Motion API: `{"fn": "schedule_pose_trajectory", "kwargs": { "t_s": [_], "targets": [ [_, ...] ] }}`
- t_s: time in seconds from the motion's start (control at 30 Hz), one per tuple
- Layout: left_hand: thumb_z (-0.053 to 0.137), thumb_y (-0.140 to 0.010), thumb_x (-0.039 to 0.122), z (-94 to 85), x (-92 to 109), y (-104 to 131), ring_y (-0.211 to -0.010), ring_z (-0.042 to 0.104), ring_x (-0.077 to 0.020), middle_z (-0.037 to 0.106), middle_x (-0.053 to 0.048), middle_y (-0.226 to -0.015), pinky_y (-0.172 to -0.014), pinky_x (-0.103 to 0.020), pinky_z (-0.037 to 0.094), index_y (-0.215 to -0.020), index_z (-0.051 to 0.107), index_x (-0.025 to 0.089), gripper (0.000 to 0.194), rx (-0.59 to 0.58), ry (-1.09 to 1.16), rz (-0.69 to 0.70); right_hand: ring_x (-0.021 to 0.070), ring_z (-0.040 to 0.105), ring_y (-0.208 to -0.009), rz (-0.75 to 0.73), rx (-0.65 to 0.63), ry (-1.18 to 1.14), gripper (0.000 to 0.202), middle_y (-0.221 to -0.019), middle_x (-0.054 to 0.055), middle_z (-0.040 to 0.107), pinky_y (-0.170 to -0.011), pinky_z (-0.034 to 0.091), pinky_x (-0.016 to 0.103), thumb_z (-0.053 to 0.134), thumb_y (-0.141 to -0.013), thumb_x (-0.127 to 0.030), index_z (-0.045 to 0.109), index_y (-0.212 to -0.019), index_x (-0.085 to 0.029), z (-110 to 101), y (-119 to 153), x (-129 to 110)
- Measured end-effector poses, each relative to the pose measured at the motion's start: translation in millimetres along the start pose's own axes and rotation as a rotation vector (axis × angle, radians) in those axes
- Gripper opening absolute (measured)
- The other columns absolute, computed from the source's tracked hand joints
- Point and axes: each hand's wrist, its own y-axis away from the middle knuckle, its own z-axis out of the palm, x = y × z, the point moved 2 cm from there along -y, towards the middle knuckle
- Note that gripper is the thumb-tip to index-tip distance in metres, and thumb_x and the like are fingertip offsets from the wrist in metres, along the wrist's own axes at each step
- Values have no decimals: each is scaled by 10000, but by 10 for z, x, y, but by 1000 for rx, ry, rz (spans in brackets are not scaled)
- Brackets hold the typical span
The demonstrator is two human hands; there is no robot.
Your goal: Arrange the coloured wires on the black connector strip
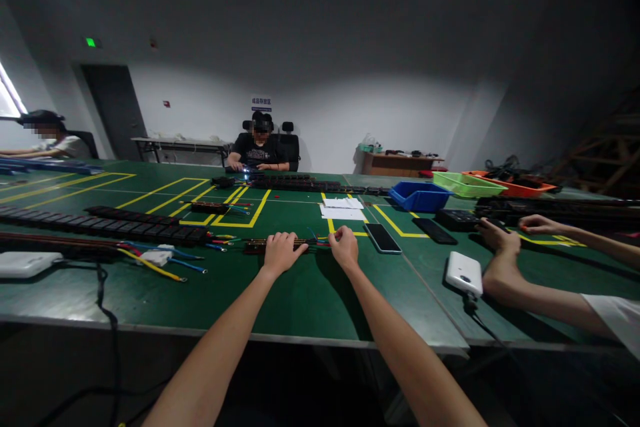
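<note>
A dark strip-shaped part [255, 246] with thin wires at its right end lies on the green table [290, 307]. My left hand [284, 253] rests over the strip, fingers wrapped on it and thumb pointing right. At the wire end, my right hand [344, 248] is closed in a pinch by the thin coloured wires [320, 240]; its fingertips hide exactly what is between them. Just right of that hand lies a phone [383, 238]. White papers [343, 209] are behind my hands.
Long black strips [110, 223] and loose coloured cables [155, 265] lie at left. A blue bin [420, 196], a green bin [467, 185] and a white device [464, 273] stand at right. A co-worker's hands [500, 240] work there; another person [260, 147] sits opposite.
</note>
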Motion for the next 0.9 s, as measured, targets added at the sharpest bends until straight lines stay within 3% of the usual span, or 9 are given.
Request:
{"fn": "schedule_pose_trajectory", "kwargs": {
  "t_s": [0.53, 0.9],
  "targets": [
    [389, -953, 687, -34, 2, -9, -962, 614, -279, 700, -95, -990, -842, -392, 396, -974, 641, 208, 542, -20, 10, 5, 216, 629, -757, 184, -61, 112, 308, -845, 90, 693, -629, 410, 281, 521, -908, -435, 677, -779, -203, -36, 20, 62],
    [357, -952, 707, -41, 15, -17, -977, 615, -278, 702, -107, -1025, -866, -405, 409, -1004, 644, 202, 584, -45, 29, -6, 187, 551, -837, -137, 13, 119, 168, -907, 49, 594, -709, 383, 277, 518, -921, -314, 588, -816, -203, -78, 14, -56]
  ]
}}
